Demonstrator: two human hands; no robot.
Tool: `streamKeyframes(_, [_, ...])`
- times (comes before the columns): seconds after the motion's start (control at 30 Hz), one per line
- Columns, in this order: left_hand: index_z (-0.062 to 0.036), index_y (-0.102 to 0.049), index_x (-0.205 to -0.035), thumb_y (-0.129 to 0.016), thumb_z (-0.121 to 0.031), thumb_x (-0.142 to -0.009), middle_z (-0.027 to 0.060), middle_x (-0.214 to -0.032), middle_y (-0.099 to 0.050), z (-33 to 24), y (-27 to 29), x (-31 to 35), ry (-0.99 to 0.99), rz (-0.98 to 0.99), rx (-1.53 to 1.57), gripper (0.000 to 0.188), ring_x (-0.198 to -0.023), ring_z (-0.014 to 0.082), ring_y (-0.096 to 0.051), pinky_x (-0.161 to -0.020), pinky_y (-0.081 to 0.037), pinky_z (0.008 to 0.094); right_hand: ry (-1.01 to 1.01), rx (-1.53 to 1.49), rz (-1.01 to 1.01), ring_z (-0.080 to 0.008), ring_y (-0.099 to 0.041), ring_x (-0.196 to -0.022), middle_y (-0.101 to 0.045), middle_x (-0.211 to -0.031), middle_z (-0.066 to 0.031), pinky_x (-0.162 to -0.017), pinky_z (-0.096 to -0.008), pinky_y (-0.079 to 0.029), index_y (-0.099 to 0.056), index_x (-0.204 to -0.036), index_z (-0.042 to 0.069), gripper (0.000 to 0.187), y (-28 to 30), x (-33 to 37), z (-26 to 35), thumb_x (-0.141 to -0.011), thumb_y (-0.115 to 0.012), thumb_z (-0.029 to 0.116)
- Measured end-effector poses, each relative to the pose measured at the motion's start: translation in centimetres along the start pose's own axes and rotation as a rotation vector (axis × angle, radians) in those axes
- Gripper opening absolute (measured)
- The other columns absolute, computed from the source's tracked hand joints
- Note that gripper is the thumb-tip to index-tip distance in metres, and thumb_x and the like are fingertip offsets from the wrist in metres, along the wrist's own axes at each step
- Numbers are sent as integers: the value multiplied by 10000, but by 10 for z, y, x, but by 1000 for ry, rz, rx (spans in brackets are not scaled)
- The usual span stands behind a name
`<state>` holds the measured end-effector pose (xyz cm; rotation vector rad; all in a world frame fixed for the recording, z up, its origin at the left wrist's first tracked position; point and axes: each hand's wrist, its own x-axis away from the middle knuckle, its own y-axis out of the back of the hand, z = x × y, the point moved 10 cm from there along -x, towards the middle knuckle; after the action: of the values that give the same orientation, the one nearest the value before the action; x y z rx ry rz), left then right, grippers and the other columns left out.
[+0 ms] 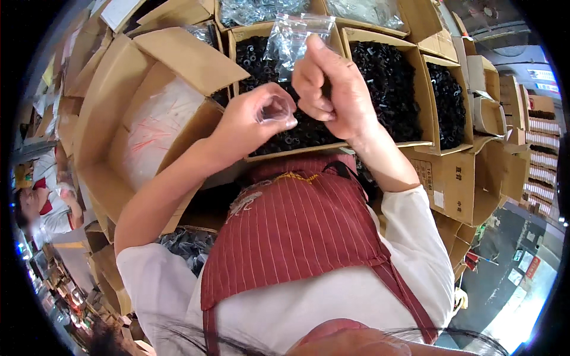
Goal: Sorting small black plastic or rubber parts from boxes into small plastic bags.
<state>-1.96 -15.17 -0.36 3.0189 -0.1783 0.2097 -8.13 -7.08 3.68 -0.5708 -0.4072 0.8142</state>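
The left hand has its grip curled round a clear bag over a box of black parts, while the right hand beside it is closed, whether on anything I cannot tell, near more bags.

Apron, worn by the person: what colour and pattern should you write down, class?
The apron is dark red with thin, pale stripes, best seen in the head view.
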Motion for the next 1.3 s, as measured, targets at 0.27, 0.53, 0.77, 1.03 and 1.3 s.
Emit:
streamKeyframes(0.27, [-1, -625, -1074, -812, -78, -821, 39, -963, -671, 4, 3, 6, -87, -131, 165, 324, -915, 132, -634, -854, -520, 293, 200, 268, 124, -110, -545, -526, -560, -610, -42, -531, -257, -451, -542, -650, 62, 462, -59, -16, 6, -1032, -592, 319])
streamKeyframes(0.53, [-11, -589, -1148, -797, -41, -819, 54, -1051, -667, -33, 15, 13, -307, -243, 91, 391, -1005, 132, -646, -900, -526, 302, 256, 288, 290, -236, -625, -757, -633, -809, -178, -758, -339, -495, -590, -709, -7, 470, -71, -14, 19, -1039, -484, 311])
streamKeyframes(0.77, [-31, -574, -1161, -774, -41, -836, 24, -1025, -628, -25, 12, 6, -223, -95, 229, 381, -987, 118, -606, -909, -499, 296, 466, 440, 400, -304, -626, -1095, -669, -1062, -214, -981, -407, -459, -688, -873, -26, 179, -74, -8, 44, -834, -585, 115])
streamKeyframes(1.03, [-2, -541, -1316, -725, -87, -850, 127, -1213, -624, -73, 14, 16, -382, 23, -379, 507, -1121, 240, -619, -1014, -466, 365, 584, 1031, 293, -303, -618, -1179, -666, -1226, -170, -1043, -437, -443, -678, -959, 14, 186, -42, 26, 62, -799, -663, -80])
streamKeyframes(1.3, [31, -686, -911, -648, -264, -894, 206, -790, -673, -128, 183, 37, 181, -434, -1389, 298, -737, 349, -643, -730, -518, 390, 214, 1082, -138, -68, -631, -756, -703, -801, -26, -682, -228, -490, -691, -1000, -22, 133, 92, 3, 39, -908, -696, 74])
